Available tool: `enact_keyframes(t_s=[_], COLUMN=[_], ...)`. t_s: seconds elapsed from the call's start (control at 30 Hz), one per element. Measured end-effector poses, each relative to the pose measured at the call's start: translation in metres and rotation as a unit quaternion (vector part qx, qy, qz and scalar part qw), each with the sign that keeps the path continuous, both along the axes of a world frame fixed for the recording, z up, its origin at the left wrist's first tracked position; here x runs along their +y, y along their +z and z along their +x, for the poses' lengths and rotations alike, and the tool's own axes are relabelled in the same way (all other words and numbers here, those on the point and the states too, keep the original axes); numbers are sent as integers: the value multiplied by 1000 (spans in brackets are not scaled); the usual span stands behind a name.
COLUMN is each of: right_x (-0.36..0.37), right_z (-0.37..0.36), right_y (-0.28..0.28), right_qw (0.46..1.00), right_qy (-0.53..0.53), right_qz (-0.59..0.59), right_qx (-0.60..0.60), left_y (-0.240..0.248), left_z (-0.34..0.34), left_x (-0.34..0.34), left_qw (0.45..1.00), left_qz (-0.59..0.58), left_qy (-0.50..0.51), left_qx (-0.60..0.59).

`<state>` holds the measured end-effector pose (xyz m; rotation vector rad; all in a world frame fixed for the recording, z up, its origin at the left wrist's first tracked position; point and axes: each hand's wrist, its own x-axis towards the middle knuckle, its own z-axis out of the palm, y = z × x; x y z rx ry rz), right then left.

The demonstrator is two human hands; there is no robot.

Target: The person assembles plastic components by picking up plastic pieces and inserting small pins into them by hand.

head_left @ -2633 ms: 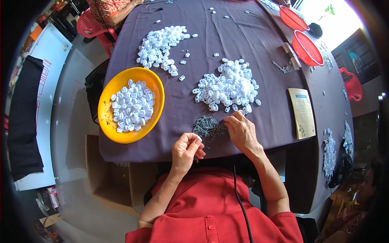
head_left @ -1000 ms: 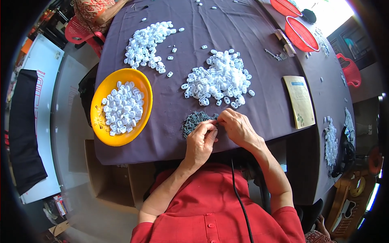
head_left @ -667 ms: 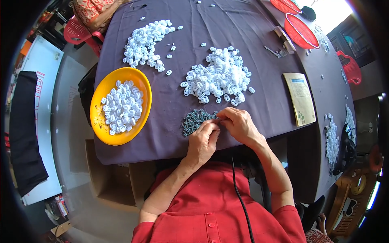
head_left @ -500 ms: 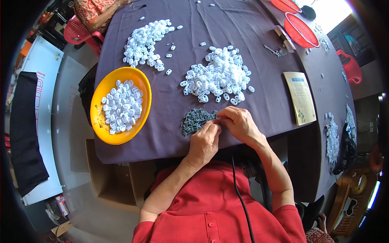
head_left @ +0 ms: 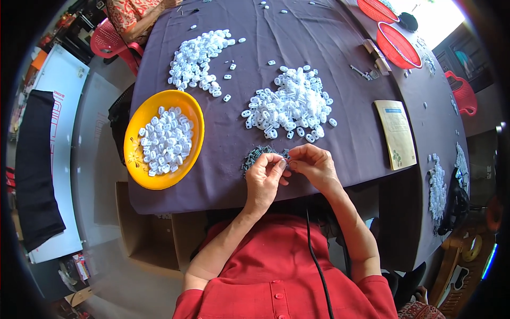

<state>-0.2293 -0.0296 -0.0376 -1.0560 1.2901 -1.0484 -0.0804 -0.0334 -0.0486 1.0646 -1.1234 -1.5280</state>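
Note:
Close together at the table's near edge, both my hands pinch at one spot. My left hand is closed, thumb against fingers, and my right hand pinches from the other side. Whatever tiny thing lies between the fingertips is too small and covered to make out. A pile of small dark grey-green screws or pins lies just behind, partly hidden by my hands. Beyond it spreads a heap of white oval plastic pieces with two holes. To the left, a yellow bowl holds more white pieces.
Another white heap lies at the far left, where a person in a patterned sleeve sits. A yellowish booklet lies to the right. Red baskets stand on the adjoining table. An open cardboard box is below the near edge.
My hands have drawn slightly back from the dark pile, and their fingertips now meet in front of it. The whole view has shifted a little.

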Motion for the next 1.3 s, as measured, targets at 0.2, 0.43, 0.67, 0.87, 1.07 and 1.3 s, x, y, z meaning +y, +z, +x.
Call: enact_keyframes(t_s=[0.2,0.43,0.67,0.87,1.07,1.3], right_x=[1,5,1,-5,12,24], right_z=[2,10,12,14,25,32], right_y=[-3,-6,-3,-2,15,11], right_qw=[999,996,994,914,958,998], right_qy=[-16,-17,-35,-37,2,-34], right_qz=[-7,-26,-49,-231,-156,-42], right_qx=[-50,-79,96,332,239,-44], left_y=[0,1,-3,-3,-7,14], left_z=[-3,-7,-6,-4,1,9], left_x=[3,3,2,-2,0,9], left_qw=[1000,999,999,998,996,999], left_qz=[-5,43,21,-14,-24,32], left_qy=[-3,-3,44,55,78,28], left_qx=[-6,-16,-11,-29,-39,22])
